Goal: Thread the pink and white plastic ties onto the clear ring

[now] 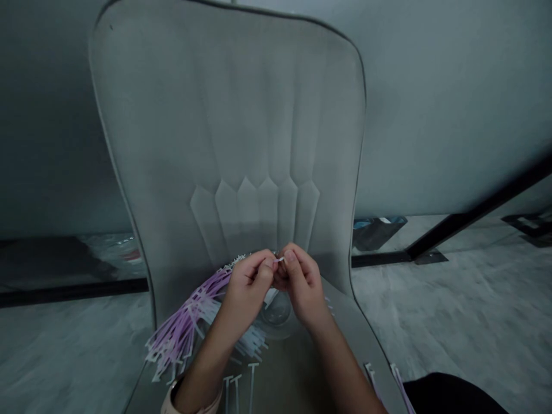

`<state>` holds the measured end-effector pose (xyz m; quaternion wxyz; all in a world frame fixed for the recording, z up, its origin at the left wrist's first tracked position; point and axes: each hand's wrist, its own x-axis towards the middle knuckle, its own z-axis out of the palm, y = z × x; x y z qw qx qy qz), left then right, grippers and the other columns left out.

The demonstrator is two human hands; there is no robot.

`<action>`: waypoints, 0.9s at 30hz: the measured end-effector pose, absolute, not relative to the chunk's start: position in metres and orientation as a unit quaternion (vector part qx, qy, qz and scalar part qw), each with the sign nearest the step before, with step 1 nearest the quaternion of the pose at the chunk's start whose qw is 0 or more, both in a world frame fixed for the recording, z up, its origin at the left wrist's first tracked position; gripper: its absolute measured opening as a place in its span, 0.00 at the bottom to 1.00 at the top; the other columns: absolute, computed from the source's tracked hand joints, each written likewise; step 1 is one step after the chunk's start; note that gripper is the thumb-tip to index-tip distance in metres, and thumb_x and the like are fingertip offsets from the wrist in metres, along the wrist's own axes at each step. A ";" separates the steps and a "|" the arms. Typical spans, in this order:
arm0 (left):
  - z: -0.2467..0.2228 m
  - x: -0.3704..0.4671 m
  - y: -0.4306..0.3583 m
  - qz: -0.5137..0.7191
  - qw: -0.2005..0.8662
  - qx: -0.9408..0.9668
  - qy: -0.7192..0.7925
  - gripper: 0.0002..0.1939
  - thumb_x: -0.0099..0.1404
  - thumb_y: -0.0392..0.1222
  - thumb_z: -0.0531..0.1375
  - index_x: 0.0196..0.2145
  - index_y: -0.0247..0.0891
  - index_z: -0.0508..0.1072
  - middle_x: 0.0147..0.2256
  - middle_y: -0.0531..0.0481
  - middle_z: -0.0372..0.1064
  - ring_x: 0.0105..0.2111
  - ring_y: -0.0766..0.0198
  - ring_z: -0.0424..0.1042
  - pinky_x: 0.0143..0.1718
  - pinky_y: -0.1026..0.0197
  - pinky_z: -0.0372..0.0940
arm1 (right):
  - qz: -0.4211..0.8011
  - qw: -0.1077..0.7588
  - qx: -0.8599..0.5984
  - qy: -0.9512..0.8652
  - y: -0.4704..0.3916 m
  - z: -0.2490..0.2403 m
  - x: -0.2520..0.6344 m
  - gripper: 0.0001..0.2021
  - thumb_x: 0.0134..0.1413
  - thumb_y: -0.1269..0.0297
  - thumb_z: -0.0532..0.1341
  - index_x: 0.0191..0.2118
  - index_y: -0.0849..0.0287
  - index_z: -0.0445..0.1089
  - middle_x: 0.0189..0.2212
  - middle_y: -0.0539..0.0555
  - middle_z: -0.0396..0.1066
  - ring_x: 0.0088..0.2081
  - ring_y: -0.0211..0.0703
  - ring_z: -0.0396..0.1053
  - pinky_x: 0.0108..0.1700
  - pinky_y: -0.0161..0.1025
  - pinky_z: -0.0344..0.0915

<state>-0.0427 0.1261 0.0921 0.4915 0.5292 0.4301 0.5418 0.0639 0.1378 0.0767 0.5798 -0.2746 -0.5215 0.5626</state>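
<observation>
Both hands meet above the chair seat, fingertips nearly touching. Between them is a small thin piece (279, 260), pink at the left and white at the right. My left hand (252, 282) pinches its pink end, and my right hand (302, 282) pinches the white end. Below the hands sits a clear round container (276, 313), partly hidden by them. Beside my left forearm lies a large bunch of pink-purple strips (183, 322) with white T-shaped ends. Pale bluish-white strips (252, 342) lie partly behind that forearm.
The grey padded chair backrest (241, 115) rises in front. Loose white T-ended strips (252, 385) lie near the seat's front, and more strips (401, 388) at its right edge. A dark metal bar (474, 213) and an open dark bag (379, 231) are beyond the chair.
</observation>
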 end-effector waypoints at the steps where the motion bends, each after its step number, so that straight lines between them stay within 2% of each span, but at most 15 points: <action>1: 0.092 -0.043 0.126 0.539 0.490 0.530 0.434 0.15 0.63 0.46 0.54 0.20 0.39 0.59 0.18 0.59 0.45 0.18 0.70 0.46 0.17 0.67 0.48 | 0.563 0.578 -0.278 -0.521 0.138 0.077 0.064 0.19 0.64 0.52 0.54 0.25 0.56 0.55 0.20 0.44 0.48 0.21 0.34 0.46 0.20 0.31 0.49; 16: 0.088 -0.045 0.127 0.533 0.469 0.561 0.426 0.16 0.66 0.43 0.52 0.21 0.39 0.58 0.19 0.59 0.46 0.19 0.71 0.44 0.18 0.68 0.46 | 0.521 0.574 -0.281 -0.565 0.138 0.082 0.066 0.18 0.66 0.55 0.53 0.25 0.57 0.56 0.19 0.44 0.51 0.21 0.34 0.50 0.21 0.31 0.51; 27: 0.087 -0.046 0.128 0.536 0.492 0.548 0.413 0.14 0.65 0.41 0.52 0.21 0.39 0.59 0.19 0.60 0.45 0.18 0.71 0.43 0.16 0.68 0.45 | 0.607 0.584 -0.222 -0.491 0.140 0.069 0.064 0.18 0.65 0.55 0.55 0.25 0.57 0.56 0.20 0.43 0.47 0.21 0.33 0.45 0.21 0.31 0.47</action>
